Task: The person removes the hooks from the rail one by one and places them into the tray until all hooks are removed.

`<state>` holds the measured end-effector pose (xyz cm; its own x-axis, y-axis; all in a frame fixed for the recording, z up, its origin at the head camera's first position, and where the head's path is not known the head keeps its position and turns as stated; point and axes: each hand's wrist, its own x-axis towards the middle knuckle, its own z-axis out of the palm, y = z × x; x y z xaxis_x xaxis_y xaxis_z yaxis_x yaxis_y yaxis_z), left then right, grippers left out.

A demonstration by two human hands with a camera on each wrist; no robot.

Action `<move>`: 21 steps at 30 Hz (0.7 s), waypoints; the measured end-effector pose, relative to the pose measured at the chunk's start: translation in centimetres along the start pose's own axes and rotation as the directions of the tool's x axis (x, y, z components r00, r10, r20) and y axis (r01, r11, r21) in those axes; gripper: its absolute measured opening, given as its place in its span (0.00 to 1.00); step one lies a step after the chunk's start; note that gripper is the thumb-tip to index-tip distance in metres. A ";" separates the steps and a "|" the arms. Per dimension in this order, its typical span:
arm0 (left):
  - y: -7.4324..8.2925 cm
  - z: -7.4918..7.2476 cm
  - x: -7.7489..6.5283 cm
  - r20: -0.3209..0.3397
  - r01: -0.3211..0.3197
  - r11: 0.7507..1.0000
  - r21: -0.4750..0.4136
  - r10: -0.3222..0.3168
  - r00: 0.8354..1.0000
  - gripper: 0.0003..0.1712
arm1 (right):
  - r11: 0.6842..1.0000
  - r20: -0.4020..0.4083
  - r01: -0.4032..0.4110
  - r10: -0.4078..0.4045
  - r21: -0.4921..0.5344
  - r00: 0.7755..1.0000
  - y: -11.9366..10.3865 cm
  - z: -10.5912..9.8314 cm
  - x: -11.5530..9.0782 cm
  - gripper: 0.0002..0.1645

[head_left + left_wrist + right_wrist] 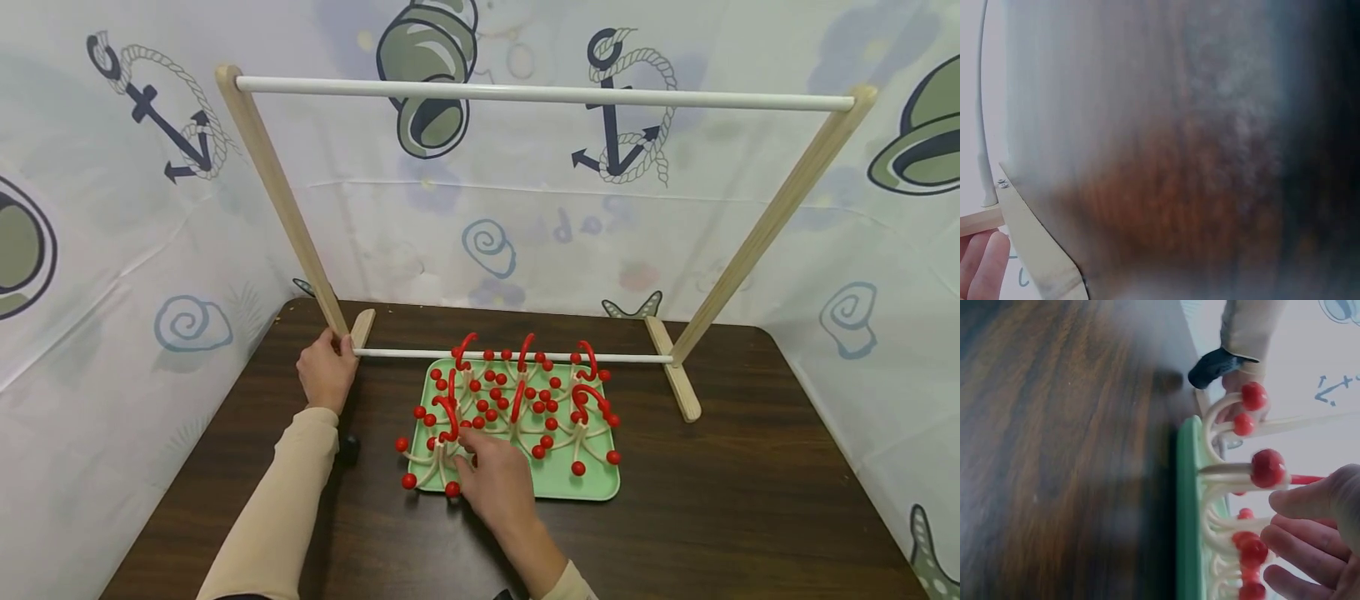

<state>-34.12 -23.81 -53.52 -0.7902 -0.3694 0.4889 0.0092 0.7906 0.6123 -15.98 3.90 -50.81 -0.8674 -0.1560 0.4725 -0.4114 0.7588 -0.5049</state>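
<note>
Several cream-coloured pieces with splayed legs, red ball tips and a red hook on top stand on a light green tray (573, 483). My right hand (498, 479) is at the front left piece, its fingertips beside the red hook (447, 417). In the right wrist view, the thumb (1310, 497) partly covers that hook, and the fingers reach out fairly straight. My left hand (327, 371) grips the foot of the left post of a wooden stand (281, 187). Fingers (988, 269) show under the wood in the left wrist view.
A white rod (525, 93) joins the posts at the top, and a lower white rod (405, 353) runs behind the tray. The right foot (675, 375) rests on the dark wooden table (750, 500). A patterned curtain (525, 225) surrounds the table's back and sides.
</note>
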 end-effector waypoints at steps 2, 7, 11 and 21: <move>0.0 0.0 0.0 0.010 0.005 1.000 0.000 -0.005 1.000 0.13 | 0.999 -0.011 0.004 -0.003 0.051 1.000 0.1 -0.7 -0.3 0.19; -0.1 -0.2 0.2 0.035 0.019 1.000 -0.004 -0.019 0.999 0.14 | 0.989 -0.038 0.029 -0.023 0.144 0.999 0.2 -2.9 -1.1 0.16; -0.1 -0.4 0.2 0.047 0.035 0.999 -0.014 -0.034 0.998 0.14 | 0.979 -0.115 0.055 -0.032 0.198 0.993 0.4 -4.8 -1.9 0.11; -1.2 -1.6 -0.4 0.092 -0.001 0.997 -0.072 0.008 0.996 0.16 | 0.944 -0.310 0.098 0.005 0.314 0.951 4.6 -10.0 -2.9 0.05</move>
<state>-32.83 -25.38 -53.50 -0.8432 -0.3166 0.4345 0.0541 0.7541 0.6546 -12.55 14.17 -47.34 -0.7399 0.0512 0.6708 -0.5612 0.5029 -0.6574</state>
